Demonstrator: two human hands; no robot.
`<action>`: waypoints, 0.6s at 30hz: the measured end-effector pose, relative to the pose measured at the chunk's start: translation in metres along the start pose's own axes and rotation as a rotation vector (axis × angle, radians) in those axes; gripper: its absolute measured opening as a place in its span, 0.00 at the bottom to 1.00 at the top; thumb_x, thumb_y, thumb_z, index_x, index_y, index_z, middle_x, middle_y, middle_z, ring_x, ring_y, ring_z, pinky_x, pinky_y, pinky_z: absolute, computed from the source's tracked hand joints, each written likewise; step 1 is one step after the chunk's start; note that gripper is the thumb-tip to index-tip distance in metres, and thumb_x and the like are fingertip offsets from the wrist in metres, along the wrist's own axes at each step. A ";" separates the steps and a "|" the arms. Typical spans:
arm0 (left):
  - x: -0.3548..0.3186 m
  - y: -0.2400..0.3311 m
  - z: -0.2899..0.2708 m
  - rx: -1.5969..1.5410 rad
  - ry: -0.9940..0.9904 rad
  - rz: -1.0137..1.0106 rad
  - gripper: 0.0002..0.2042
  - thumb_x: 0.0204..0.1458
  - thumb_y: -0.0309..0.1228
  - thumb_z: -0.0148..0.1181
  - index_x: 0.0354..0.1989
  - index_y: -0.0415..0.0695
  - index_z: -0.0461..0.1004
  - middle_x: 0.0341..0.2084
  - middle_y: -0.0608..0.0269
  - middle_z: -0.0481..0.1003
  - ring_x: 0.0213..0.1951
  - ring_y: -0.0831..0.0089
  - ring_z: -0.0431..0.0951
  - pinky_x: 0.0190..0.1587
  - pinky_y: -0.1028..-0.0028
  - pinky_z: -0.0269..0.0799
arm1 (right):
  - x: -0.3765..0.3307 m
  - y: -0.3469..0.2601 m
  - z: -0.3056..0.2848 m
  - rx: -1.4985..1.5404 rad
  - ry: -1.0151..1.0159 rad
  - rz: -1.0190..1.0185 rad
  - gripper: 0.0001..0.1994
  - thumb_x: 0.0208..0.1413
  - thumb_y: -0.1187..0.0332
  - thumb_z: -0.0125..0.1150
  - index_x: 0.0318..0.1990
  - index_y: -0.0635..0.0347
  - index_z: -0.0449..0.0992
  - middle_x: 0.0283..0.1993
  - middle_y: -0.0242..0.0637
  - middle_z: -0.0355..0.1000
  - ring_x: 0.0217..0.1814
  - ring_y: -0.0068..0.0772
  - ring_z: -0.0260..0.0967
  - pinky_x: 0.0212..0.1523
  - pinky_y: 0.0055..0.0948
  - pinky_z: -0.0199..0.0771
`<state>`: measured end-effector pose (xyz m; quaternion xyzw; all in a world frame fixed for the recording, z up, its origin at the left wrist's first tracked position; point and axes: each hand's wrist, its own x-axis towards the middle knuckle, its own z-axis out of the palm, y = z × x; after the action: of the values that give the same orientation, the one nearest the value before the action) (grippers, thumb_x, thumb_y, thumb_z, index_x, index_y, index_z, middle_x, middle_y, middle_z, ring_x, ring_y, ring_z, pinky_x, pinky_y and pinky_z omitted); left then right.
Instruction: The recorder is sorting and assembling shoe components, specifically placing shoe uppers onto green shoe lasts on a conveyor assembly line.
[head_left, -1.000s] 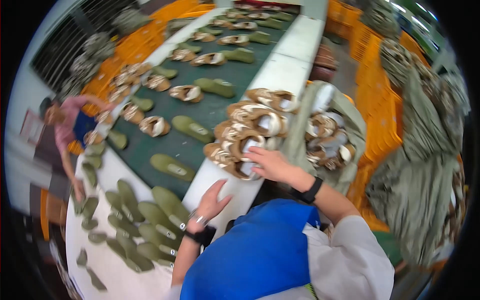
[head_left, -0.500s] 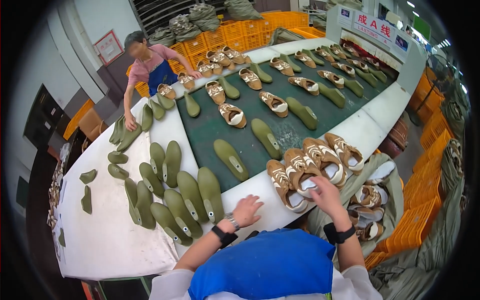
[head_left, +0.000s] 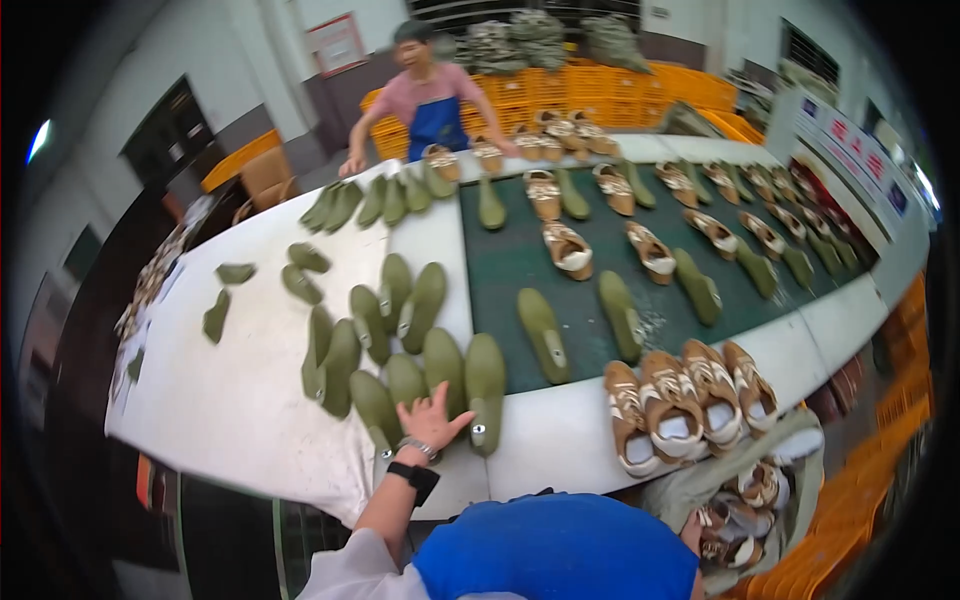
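My left hand [head_left: 433,422] is open, fingers spread over the near ends of a group of olive-green shoe lasts [head_left: 484,385] on the white table; whether it touches them I cannot tell. Only a bit of skin of my right arm [head_left: 692,532] shows beside my blue apron, by the sack of shoes; the fingers on that side are hidden. At the table's near right edge stands a row of brown sneakers [head_left: 672,408] with white stripes. Next to them, lower down, an open grey-green sack [head_left: 660,497] holds more brown sneakers [head_left: 762,487].
A dark green conveyor belt [head_left: 500,260] carries rows of lasts and sneakers. Across the table a person [head_left: 433,100] in a pink shirt and blue apron reaches toward lasts and shoes. Orange crates [head_left: 840,530] stand at the right. More lasts [head_left: 215,316] lie on the left.
The view has turned left. My left hand has moved left and forward over the lasts. My right hand has left the sneakers and dropped down toward the sack.
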<state>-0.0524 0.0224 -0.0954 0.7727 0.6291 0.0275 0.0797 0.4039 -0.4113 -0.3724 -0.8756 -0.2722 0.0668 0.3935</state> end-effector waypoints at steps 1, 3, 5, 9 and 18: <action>-0.002 0.000 0.000 -0.049 0.067 -0.010 0.40 0.38 0.66 0.49 0.59 0.54 0.56 0.51 0.48 0.64 0.56 0.53 0.59 0.57 0.46 0.39 | -0.010 0.001 0.013 -0.032 0.064 -0.033 0.18 0.59 0.60 0.39 0.45 0.66 0.68 0.40 0.49 0.69 0.44 0.48 0.66 0.44 0.38 0.64; 0.001 0.005 0.007 -0.133 0.166 0.005 0.42 0.33 0.64 0.55 0.56 0.51 0.61 0.59 0.46 0.50 0.60 0.47 0.47 0.57 0.46 0.41 | -0.006 -0.019 0.012 -0.085 -0.128 0.428 0.23 0.60 0.56 0.35 0.50 0.66 0.65 0.42 0.54 0.68 0.44 0.57 0.64 0.43 0.42 0.63; -0.001 0.013 0.020 -0.212 0.128 -0.038 0.41 0.32 0.60 0.60 0.53 0.46 0.63 0.59 0.44 0.46 0.59 0.43 0.46 0.57 0.49 0.46 | 0.106 -0.176 0.053 -0.147 -0.203 0.359 0.20 0.58 0.59 0.37 0.46 0.68 0.66 0.38 0.54 0.68 0.41 0.57 0.64 0.41 0.42 0.64; 0.007 0.021 0.020 -0.356 0.163 -0.022 0.28 0.34 0.49 0.63 0.35 0.35 0.74 0.59 0.40 0.44 0.57 0.42 0.49 0.59 0.59 0.51 | 0.076 -0.083 -0.067 -0.426 -0.316 0.191 0.12 0.48 0.69 0.48 0.27 0.74 0.69 0.21 0.55 0.66 0.28 0.58 0.64 0.32 0.43 0.65; -0.046 0.033 0.020 -0.447 0.110 0.195 0.24 0.40 0.44 0.61 0.39 0.36 0.73 0.57 0.36 0.49 0.58 0.44 0.52 0.58 0.61 0.53 | 0.103 -0.439 -0.097 0.414 -0.117 -0.320 0.11 0.54 0.69 0.53 0.44 0.64 0.70 0.38 0.34 0.69 0.39 0.24 0.65 0.42 0.21 0.65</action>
<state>-0.0271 -0.0304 -0.1069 0.7904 0.5330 0.2156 0.2115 0.3369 -0.1823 0.0226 -0.7169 -0.4102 0.1085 0.5532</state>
